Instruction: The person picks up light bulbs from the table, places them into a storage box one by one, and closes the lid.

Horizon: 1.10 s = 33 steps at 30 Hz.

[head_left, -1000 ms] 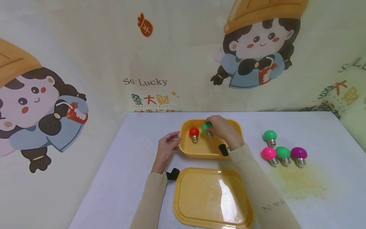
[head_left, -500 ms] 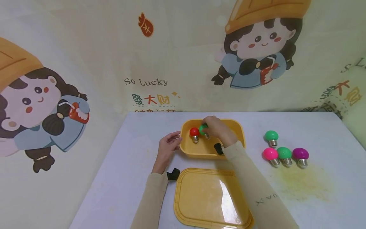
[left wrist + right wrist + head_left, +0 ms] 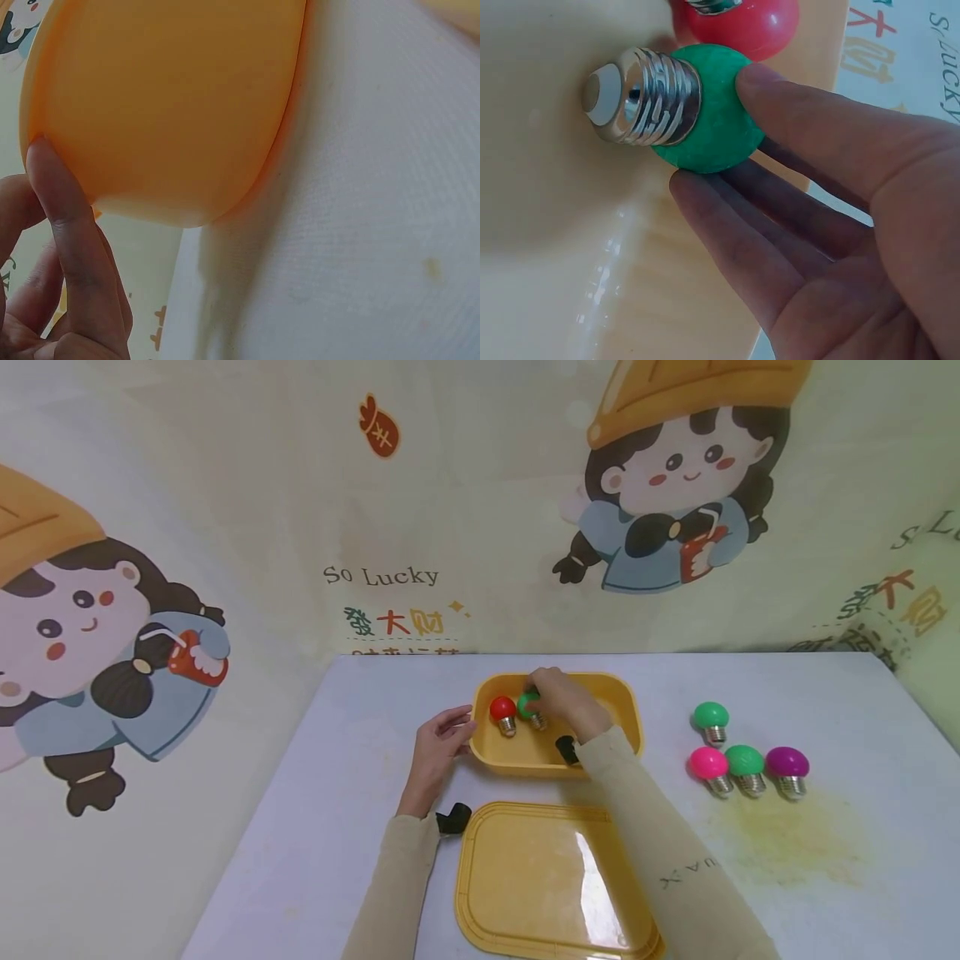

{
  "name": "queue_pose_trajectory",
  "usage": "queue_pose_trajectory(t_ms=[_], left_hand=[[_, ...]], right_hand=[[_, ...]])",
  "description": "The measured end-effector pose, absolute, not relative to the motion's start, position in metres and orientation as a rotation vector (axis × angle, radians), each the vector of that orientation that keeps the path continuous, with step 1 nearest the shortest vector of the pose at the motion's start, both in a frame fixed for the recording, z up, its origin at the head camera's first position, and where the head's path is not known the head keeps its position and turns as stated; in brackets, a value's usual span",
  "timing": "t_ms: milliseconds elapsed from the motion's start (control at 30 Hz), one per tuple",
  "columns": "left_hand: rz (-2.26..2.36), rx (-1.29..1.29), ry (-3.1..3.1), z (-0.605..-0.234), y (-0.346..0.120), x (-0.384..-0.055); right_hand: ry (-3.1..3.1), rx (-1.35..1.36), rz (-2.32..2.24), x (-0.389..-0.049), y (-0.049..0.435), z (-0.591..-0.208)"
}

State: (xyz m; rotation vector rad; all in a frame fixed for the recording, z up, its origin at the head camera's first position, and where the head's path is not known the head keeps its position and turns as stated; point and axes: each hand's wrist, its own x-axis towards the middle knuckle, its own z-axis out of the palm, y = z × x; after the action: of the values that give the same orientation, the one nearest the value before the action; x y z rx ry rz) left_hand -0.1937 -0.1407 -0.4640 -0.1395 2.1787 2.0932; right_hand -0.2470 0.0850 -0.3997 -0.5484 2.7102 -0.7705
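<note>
My right hand [image 3: 562, 697] pinches a green light bulb [image 3: 712, 112] by its round head, thumb on one side and fingers on the other. The bulb is inside a yellow plastic box [image 3: 517, 767], its silver screw base toward the near side. Right beside it lies a red light bulb [image 3: 502, 709], its head close against the green one in the right wrist view. At the box's left end is my left hand [image 3: 437, 747]; its fingertips touch the outer wall [image 3: 172, 112] near the rim, fingers fairly straight.
A flat yellow lid [image 3: 540, 877] lies in front of the box, partly under the right sleeve. To the right on the white table stand a pink bulb [image 3: 708, 763], a purple bulb [image 3: 787, 762] and two green bulbs [image 3: 745, 760]. A patterned cloth hangs behind.
My right hand has moved left inside the box with the green bulb, up to the red one. The red bulb has shifted slightly left and tilted. My left hand has stayed put.
</note>
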Motion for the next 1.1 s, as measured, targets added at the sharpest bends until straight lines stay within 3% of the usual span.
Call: queue_pose_trajectory(t_ms=[400, 1100], left_hand=[[2.099, -0.128, 2.169, -0.438, -0.136, -0.184], [2.088, -0.124, 2.174, -0.437, -0.136, -0.179]], right_hand=[[2.753, -0.584, -0.754, -0.247, 0.087, -0.392], [2.854, -0.605, -0.692, -0.219, 0.126, -0.378]])
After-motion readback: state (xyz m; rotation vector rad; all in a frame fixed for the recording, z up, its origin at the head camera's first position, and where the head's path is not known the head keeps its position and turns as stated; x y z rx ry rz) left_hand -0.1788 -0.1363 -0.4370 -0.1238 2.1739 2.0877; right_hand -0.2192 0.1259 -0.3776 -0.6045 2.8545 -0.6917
